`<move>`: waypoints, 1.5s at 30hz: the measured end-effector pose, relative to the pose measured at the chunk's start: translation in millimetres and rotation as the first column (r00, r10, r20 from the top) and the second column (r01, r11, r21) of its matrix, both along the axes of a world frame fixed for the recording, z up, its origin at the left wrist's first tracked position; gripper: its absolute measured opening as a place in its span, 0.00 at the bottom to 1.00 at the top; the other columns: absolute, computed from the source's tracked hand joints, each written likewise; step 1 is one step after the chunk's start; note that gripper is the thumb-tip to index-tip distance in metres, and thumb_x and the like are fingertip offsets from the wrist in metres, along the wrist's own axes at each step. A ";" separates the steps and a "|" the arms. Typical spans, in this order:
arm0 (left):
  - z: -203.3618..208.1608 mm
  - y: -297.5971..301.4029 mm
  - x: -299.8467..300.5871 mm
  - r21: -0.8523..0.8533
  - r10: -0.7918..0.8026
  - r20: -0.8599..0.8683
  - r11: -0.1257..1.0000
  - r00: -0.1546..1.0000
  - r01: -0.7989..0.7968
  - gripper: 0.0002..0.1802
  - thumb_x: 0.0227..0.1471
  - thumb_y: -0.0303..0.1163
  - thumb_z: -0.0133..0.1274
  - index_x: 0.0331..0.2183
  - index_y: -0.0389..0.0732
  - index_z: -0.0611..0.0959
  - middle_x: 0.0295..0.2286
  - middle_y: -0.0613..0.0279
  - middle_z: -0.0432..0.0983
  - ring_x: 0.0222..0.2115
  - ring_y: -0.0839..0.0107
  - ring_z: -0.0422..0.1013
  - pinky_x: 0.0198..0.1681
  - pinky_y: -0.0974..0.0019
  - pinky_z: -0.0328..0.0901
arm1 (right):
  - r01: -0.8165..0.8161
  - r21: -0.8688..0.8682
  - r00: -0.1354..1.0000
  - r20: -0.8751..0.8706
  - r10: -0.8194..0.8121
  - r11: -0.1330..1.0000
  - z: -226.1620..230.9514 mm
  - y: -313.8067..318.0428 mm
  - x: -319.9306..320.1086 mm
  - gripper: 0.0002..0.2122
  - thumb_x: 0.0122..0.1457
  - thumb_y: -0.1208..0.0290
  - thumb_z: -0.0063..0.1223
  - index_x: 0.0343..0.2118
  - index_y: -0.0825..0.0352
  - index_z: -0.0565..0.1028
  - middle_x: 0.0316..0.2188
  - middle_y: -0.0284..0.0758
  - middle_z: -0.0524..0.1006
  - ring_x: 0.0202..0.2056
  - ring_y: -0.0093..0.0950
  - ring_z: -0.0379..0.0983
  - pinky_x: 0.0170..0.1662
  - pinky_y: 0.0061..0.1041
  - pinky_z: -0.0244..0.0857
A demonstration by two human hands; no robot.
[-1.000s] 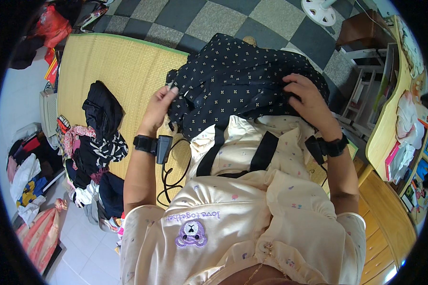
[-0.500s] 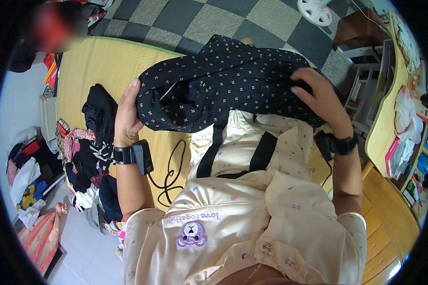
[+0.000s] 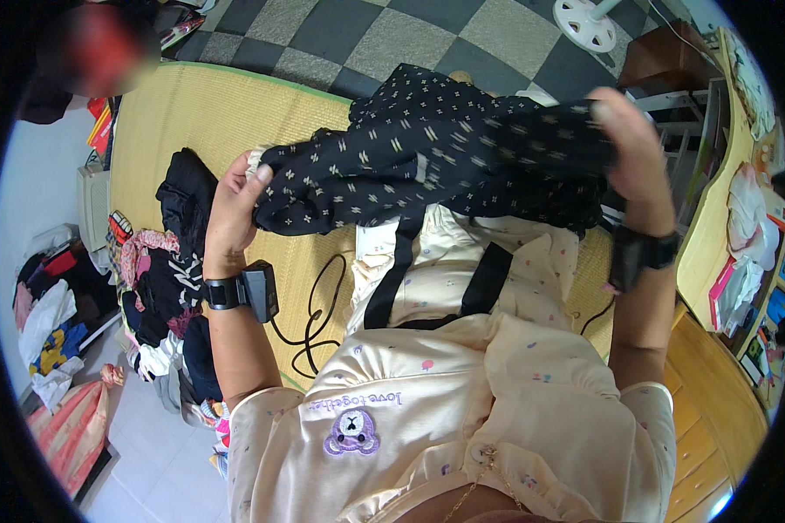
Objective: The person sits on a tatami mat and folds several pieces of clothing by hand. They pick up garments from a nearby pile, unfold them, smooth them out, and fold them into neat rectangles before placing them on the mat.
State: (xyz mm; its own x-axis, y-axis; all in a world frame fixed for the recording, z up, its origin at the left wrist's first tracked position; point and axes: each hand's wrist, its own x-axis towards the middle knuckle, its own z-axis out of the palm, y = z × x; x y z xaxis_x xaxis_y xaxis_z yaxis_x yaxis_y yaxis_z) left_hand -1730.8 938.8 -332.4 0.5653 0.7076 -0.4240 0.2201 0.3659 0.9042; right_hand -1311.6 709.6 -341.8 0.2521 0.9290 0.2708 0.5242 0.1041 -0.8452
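A black garment (image 3: 366,170) with a small pale print is stretched sideways in front of my lap; its exact kind cannot be made out. My left hand (image 3: 232,205) pinches its left end, thumb on top, where a narrow cream edge shows. At the other end my right hand (image 3: 634,148), smeared by motion, is closed on a bunched part of the cloth, held slightly higher. Part of the garment hangs away beyond my hands. Each wrist wears a dark strapped device.
A heap of mixed clothes (image 3: 161,296) lies to the left on and beside the straw mat (image 3: 209,100). A black cable (image 3: 312,318) curls near my left forearm. A cluttered pale wooden table (image 3: 698,253) stands at the right. A white round base (image 3: 584,24) sits on the checkered floor.
My right hand has lifted up and to the right, pulling the garment's right end with it. The opening at the left end has flattened, and my left thumb now lies over the cloth.
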 end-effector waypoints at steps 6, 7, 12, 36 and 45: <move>-11.8 19.4 27.6 -0.071 0.028 0.071 0.997 0.997 -0.023 0.15 0.62 0.40 0.46 0.42 0.38 0.75 0.35 0.66 0.76 0.33 0.79 0.72 0.38 0.73 0.69 | 0.131 -0.225 0.707 -0.662 -0.250 0.966 20.6 -34.5 33.3 0.11 0.64 0.63 0.45 0.37 0.67 0.72 0.30 0.28 0.75 0.30 0.17 0.70 0.36 0.16 0.65; -19.0 18.3 33.7 -0.041 0.046 0.066 0.998 0.997 -0.043 0.16 0.62 0.41 0.46 0.41 0.38 0.75 0.35 0.66 0.76 0.33 0.79 0.71 0.38 0.73 0.68 | 0.231 -0.257 0.817 -0.472 -0.330 0.938 8.4 -31.6 34.0 0.11 0.64 0.64 0.46 0.37 0.67 0.73 0.30 0.27 0.74 0.31 0.17 0.70 0.37 0.17 0.64; -58.6 1.4 45.2 0.144 -0.248 -0.367 0.937 0.897 0.318 0.23 0.56 0.45 0.54 0.45 0.37 0.76 0.35 0.68 0.74 0.33 0.78 0.69 0.41 0.75 0.64 | 0.474 -0.213 0.858 0.330 -0.393 0.855 -50.8 -26.1 17.5 0.11 0.59 0.69 0.52 0.43 0.67 0.73 0.37 0.38 0.74 0.39 0.29 0.72 0.44 0.26 0.66; -27.0 37.9 -10.4 0.424 0.328 -0.389 0.893 0.861 -0.149 0.13 0.59 0.35 0.51 0.42 0.36 0.77 0.38 0.62 0.76 0.39 0.73 0.71 0.43 0.70 0.65 | 0.188 -0.337 0.923 0.381 -0.049 0.922 -107.9 14.2 -1.5 0.19 0.53 0.68 0.59 0.49 0.64 0.73 0.52 0.47 0.69 0.52 0.44 0.67 0.55 0.34 0.63; -72.8 -5.7 130.2 0.408 -0.112 -0.766 0.677 0.633 0.613 0.39 0.53 0.65 0.42 0.43 0.37 0.81 0.36 0.46 0.78 0.42 0.50 0.73 0.47 0.55 0.65 | 0.247 -0.335 0.888 0.454 -0.074 0.909 -124.7 -2.4 -3.4 0.19 0.51 0.69 0.61 0.48 0.62 0.74 0.52 0.45 0.69 0.53 0.45 0.67 0.55 0.36 0.63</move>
State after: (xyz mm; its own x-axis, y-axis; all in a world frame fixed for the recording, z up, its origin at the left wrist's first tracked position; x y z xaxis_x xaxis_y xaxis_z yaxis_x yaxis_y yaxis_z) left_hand -1600.7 933.1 -405.2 0.5911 0.7240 -0.3555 0.7912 -0.4346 0.4303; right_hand -1314.9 707.2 -466.4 0.3488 0.9368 0.0267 0.8187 -0.2907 -0.4951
